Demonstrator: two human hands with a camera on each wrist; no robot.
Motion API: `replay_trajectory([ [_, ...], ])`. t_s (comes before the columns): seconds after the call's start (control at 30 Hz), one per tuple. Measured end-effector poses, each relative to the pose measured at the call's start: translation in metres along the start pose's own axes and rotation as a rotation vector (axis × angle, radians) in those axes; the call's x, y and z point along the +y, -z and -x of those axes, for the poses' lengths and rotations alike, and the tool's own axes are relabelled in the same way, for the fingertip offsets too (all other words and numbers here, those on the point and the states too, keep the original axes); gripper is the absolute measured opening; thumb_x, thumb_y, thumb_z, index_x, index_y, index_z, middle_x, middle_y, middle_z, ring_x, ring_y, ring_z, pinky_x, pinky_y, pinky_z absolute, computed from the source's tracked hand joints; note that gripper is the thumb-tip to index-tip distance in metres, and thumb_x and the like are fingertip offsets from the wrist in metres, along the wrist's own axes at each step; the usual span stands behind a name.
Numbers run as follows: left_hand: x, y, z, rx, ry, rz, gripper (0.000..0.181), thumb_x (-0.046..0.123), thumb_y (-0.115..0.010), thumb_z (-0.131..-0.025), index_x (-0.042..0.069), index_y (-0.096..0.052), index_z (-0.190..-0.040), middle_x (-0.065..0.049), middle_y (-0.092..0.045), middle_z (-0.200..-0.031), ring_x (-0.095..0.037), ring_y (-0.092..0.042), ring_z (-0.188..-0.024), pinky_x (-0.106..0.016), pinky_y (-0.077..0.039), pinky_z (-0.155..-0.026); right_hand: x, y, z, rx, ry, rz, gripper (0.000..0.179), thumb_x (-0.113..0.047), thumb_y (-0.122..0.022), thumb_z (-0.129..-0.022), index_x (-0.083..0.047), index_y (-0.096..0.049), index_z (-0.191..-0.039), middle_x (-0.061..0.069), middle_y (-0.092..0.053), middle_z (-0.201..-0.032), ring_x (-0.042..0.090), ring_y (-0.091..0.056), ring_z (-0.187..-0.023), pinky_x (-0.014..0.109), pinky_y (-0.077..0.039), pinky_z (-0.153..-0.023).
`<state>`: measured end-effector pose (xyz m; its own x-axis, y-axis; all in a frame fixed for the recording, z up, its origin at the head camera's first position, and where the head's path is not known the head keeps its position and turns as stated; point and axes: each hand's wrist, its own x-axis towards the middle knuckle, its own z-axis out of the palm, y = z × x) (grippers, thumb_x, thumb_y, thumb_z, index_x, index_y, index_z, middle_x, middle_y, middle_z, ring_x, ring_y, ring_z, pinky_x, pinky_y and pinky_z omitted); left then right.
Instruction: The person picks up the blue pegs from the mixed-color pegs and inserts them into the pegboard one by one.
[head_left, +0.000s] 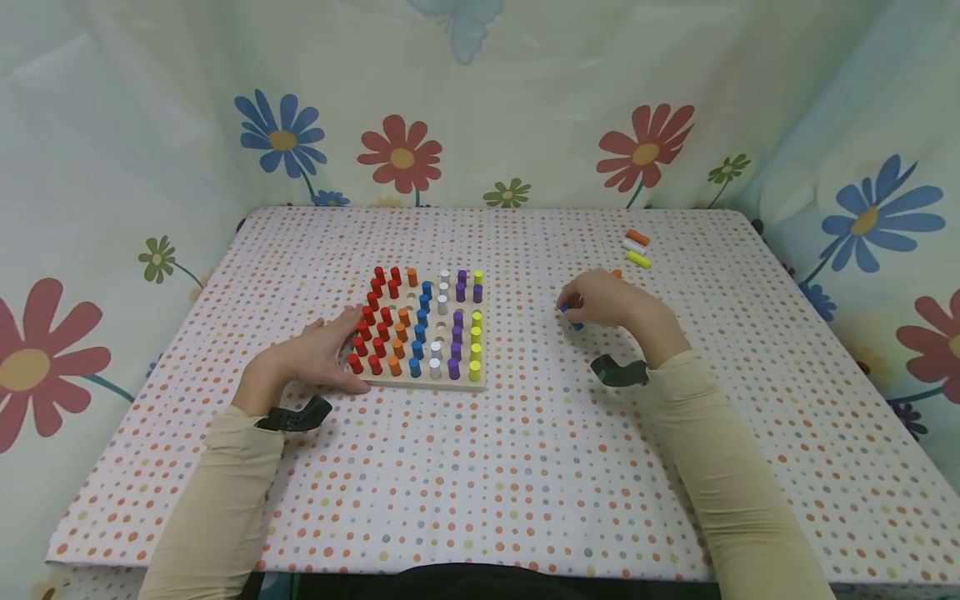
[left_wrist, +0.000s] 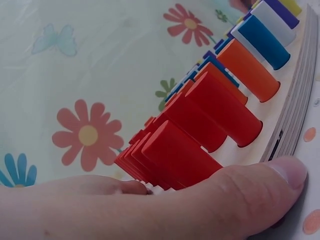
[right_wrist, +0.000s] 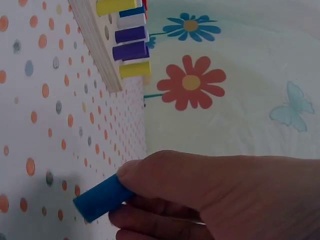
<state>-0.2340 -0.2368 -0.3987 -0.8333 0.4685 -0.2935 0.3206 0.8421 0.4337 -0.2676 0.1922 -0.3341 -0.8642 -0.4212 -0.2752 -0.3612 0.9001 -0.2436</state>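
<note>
A wooden pegboard lies on the table, carrying rows of red, orange, blue, white, purple and yellow pegs; several holes show between them. My left hand rests against the board's left side, its thumb along the front corner beside the red pegs. To the right of the board, my right hand pinches a blue peg between thumb and fingers, with one end sticking out. In the right wrist view, the peg is tilted close over the tablecloth.
Behind my right hand lie loose pegs: an orange one, a white one and a yellow one. Another orange peg shows just past the hand. A dotted cloth covers the table, and flowered curtains surround it.
</note>
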Motion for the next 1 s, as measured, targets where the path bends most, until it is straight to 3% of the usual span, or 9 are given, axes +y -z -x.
replay_trajectory([
  [0.2,0.002,0.002,-0.001,-0.024,0.007,-0.002,0.133,0.064,-0.077,-0.063,0.007,0.002,-0.153,-0.014,0.001,-0.161,-0.030,0.001,-0.149,-0.057,0.002,-0.117,-0.014,0.004,-0.009,0.130,0.050,-0.025,0.022,-0.012,-0.064,-0.088,-0.004,-0.070,-0.108,0.010,-0.071,-0.099,0.022,-0.065,-0.088,0.037,-0.054,-0.075],
  [0.33,0.003,0.002,0.000,-0.033,0.012,0.008,0.133,0.064,-0.077,-0.064,0.007,0.003,-0.153,-0.014,0.003,-0.161,-0.029,0.004,-0.149,-0.057,0.004,-0.117,-0.024,0.008,-0.016,0.164,0.010,-0.021,0.022,-0.010,-0.063,-0.088,-0.004,-0.068,-0.108,0.012,-0.070,-0.102,0.023,-0.066,-0.090,0.038,-0.055,-0.078],
  [0.53,0.003,0.002,-0.001,-0.043,0.031,-0.010,0.133,0.065,-0.076,-0.063,0.006,0.003,-0.153,-0.016,0.002,-0.160,-0.031,0.005,-0.148,-0.059,0.004,-0.117,-0.040,0.010,-0.030,0.207,0.019,-0.020,0.019,-0.008,-0.063,-0.088,-0.004,-0.069,-0.105,0.011,-0.071,-0.098,0.021,-0.066,-0.087,0.036,-0.055,-0.080],
  [0.83,0.002,0.000,-0.003,-0.034,0.042,-0.002,0.135,0.067,-0.076,-0.062,0.008,0.003,-0.153,-0.013,0.002,-0.161,-0.029,0.005,-0.149,-0.057,0.003,-0.117,-0.072,0.011,-0.055,0.251,0.022,-0.110,0.022,-0.009,-0.060,-0.091,-0.003,-0.068,-0.111,0.012,-0.070,-0.104,0.022,-0.067,-0.092,0.034,-0.055,-0.077],
  [1.0,0.002,0.000,-0.002,-0.034,0.037,0.006,0.135,0.066,-0.077,-0.062,0.007,0.004,-0.153,-0.015,0.003,-0.161,-0.030,0.005,-0.149,-0.057,0.004,-0.117,-0.087,0.009,-0.070,0.338,-0.033,-0.160,0.024,-0.009,-0.057,-0.092,-0.002,-0.067,-0.114,0.013,-0.069,-0.106,0.024,-0.066,-0.093,0.034,-0.054,-0.078],
])
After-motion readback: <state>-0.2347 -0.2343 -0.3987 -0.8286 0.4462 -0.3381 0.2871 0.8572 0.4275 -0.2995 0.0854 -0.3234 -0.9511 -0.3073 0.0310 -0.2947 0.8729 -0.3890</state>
